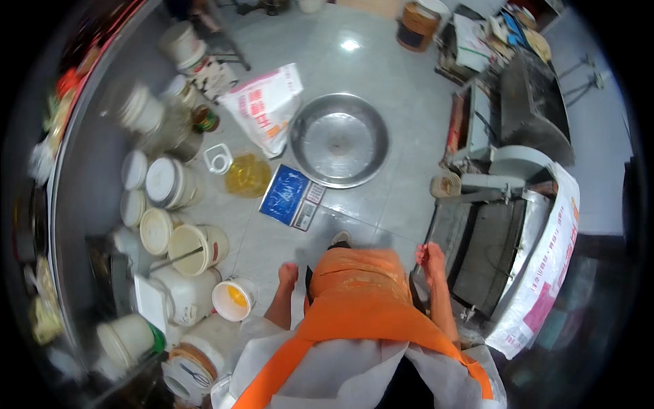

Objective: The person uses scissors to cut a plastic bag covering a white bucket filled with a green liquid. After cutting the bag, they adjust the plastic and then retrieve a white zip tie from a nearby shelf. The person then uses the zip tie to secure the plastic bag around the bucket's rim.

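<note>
My left hand (pixel 288 274) hangs at my left side, curled into a loose fist with nothing visible in it. A white bucket (pixel 247 305) with something yellow inside stands nearest to it. On my other side, my right hand (pixel 432 259) is raised a little with its fingers curled in, and it shows no object. It is close to a dark metal machine (pixel 490 255), apparently without touching it. Before me on the tiled floor lie a wide steel basin (pixel 339 138), a blue-topped digital scale (pixel 286 195), a clear jug of yellow oil (pixel 248 176) and a printed white sack (pixel 266 105).
Several lidded white buckets (pixel 163 180) line the left side, below a counter edge (pixel 69 138). An open bucket (pixel 199 249) holds a long-handled tool. A printed sack (pixel 552 266) hangs along the machine's right side. A brown barrel (pixel 416 28) stands at the back.
</note>
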{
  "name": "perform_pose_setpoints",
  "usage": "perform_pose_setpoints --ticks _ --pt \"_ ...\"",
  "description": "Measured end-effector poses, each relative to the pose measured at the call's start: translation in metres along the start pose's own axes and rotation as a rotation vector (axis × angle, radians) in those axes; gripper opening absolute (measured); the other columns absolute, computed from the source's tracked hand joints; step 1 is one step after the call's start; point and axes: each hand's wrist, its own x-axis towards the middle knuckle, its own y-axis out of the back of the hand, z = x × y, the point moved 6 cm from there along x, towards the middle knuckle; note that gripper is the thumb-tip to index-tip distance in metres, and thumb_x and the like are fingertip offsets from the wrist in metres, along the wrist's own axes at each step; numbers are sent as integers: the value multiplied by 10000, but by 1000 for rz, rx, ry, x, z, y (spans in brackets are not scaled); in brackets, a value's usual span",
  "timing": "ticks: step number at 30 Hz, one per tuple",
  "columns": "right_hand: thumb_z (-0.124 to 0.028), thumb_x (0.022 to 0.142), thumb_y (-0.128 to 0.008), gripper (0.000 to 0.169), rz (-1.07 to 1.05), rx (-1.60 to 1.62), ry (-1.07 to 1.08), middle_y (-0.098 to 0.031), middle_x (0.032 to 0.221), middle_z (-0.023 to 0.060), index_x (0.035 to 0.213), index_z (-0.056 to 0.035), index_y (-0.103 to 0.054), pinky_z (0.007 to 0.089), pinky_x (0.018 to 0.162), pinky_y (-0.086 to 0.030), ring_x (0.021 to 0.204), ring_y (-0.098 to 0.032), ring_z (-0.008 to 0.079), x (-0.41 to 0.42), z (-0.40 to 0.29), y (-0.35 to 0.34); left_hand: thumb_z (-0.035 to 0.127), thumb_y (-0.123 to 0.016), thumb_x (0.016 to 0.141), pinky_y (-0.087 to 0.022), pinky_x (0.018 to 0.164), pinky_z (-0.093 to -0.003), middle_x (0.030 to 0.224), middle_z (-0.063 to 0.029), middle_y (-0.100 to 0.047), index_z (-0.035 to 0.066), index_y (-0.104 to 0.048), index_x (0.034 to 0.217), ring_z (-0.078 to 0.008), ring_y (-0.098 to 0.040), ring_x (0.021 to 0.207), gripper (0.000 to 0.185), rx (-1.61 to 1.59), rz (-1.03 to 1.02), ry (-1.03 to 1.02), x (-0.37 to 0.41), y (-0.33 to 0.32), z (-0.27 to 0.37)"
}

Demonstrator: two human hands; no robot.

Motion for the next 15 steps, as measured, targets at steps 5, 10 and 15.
perform_pose_setpoints --ticks 5,10,15 --pt "-217 845 -458 154 155 218 -27 -547 820 60 877 -69 -485 246 529 -430 642 -522 147 76 -43 57 37 -528 727 -402 491 -229 688 -24 -534 38 -529 857 -99 -485 557 130 -189 -54 -238 101 -52 182" --pt "-200 848 -469 160 233 70 -2 -569 807 42 936 -73 -508 249 530 -456 641 -538 126 182 -144 76 81 -535 773 -374 442 -204 629 -23 -530 38 -555 835 -77 -471 510 78 -422 -61 -116 125 -129 300" --pt "-214 856 -452 177 -94 -150 114 -564 812 30 946 -73 -509 221 539 -427 666 -531 109 321 -282 14 133 -472 802 -335 365 -222 538 -16 -471 41 -559 831 -97 -435 433 130 -503 -89 264 127 -205 222"
